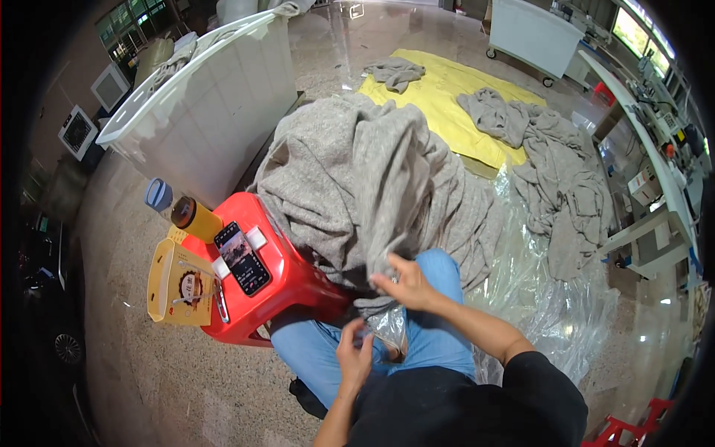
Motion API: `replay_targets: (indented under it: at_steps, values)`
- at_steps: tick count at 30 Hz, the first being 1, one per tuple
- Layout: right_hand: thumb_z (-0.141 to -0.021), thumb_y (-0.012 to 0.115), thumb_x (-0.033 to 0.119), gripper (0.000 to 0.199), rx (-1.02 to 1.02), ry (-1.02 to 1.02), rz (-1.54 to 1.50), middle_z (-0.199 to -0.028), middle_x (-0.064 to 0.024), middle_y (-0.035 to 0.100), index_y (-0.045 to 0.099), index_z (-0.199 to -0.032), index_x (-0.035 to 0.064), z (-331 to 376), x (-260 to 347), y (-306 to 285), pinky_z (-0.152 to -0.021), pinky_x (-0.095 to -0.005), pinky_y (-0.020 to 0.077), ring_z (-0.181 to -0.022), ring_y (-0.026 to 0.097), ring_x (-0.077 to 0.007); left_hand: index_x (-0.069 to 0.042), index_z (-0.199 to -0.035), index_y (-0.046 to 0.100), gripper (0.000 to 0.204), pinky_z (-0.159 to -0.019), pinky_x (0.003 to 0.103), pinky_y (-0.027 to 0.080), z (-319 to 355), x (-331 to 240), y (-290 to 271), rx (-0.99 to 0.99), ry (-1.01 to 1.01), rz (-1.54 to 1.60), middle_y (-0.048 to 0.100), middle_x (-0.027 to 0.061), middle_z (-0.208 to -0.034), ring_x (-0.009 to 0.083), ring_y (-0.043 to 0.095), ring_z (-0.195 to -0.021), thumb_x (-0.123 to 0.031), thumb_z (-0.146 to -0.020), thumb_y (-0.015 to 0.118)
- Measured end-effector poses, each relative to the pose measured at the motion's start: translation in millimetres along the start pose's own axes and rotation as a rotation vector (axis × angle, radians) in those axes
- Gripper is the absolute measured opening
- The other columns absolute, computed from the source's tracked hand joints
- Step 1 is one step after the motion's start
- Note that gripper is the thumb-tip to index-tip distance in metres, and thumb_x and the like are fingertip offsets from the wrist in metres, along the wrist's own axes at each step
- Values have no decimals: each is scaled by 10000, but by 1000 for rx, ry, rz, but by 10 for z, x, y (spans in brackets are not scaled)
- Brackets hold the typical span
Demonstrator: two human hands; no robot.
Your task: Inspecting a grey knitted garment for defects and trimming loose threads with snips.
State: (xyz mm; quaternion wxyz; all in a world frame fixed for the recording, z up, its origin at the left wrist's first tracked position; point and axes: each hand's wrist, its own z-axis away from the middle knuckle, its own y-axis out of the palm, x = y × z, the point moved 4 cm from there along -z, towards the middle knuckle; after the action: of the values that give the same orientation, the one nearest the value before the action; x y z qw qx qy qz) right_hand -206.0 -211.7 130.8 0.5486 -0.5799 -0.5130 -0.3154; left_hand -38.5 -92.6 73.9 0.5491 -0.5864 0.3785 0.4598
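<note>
A big heap of grey knit fabric lies in front of me, one long fold hanging toward my lap, its lower end slightly blurred. My right hand is at that lower end, thumb and forefinger apart, fingertips against the cloth; no firm grip shows. Lower and to the left, my left hand hovers over my lap with loosely bent, slightly blurred fingers and nothing visible in them. Just above it, a darker grey piece of cloth lies between my knees.
A red plastic stool on my left carries a phone, a yellow-bodied bottle and a yellow carton. Behind it stands a white bin. Yellow sheeting, clear plastic and more grey fabric cover floor ahead and right.
</note>
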Motion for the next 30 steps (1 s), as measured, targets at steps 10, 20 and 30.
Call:
replay_targets:
  at_steps: [10, 20, 30]
  values:
    - [-836, 647, -11, 436, 134, 80, -359, -1197, -125, 563, 480, -1235, 44, 313, 275, -58, -875, -289, 475, -1057, 574, -158, -34, -1061, 610, 318, -836, 316, 476, -831, -479, 445, -60, 196, 363, 637, 135, -1034, 187, 609, -951, -40, -749, 673]
    - [-734, 649, -5, 281, 173, -500, 571, -950, -134, 525, 597, -1005, 48, 217, 565, -406, -737, -381, 463, -873, 546, -314, 5, -1049, 619, 321, -773, 268, 499, -719, -429, 439, -96, 235, 227, 692, 120, -906, 158, 667, -873, 29, -730, 630]
    - [-731, 583, 26, 231, -143, -774, 485, -917, -150, 573, 556, -960, 27, 593, 1429, -1142, -716, -424, 496, -832, 600, -309, -35, -1004, 628, 383, -730, 317, 496, -831, -179, 561, -77, 325, -32, 637, 129, -927, 276, 640, -833, 92, -646, 577]
